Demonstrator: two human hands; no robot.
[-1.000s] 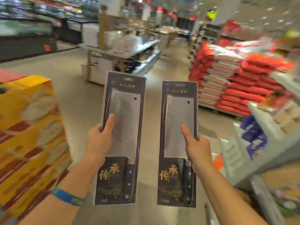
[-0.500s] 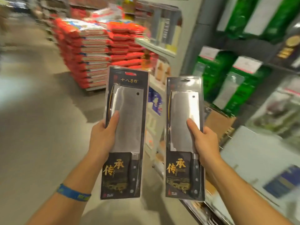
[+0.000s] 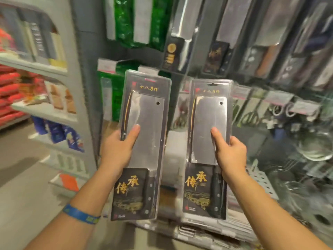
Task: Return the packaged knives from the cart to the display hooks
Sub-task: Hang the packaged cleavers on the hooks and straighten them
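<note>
I hold two packaged cleavers upright in front of a knife display. My left hand [image 3: 118, 150] grips the left packaged knife [image 3: 144, 141] by its left edge, thumb across the blade. My right hand [image 3: 229, 154] grips the right packaged knife [image 3: 207, 141] by its right edge, thumb on the blade. Both packs are black cards with gold characters under clear plastic, with a hang slot at the top. Behind them, hanging knife packs [image 3: 221, 38] fill the upper display wall. No cart is in view.
Green knife packs [image 3: 126, 20] hang at the upper left of the wall. Scissors and utensils [image 3: 252, 116] hang at the right, with metal strainers [image 3: 317, 148] below. A grey shelf unit [image 3: 54, 112] with boxed goods stands at the left, beside the aisle floor [image 3: 23, 177].
My view has swung right from the open aisle and stacked red sacks to face the knife display wall. Both hands keep the same grip on the two packs.
</note>
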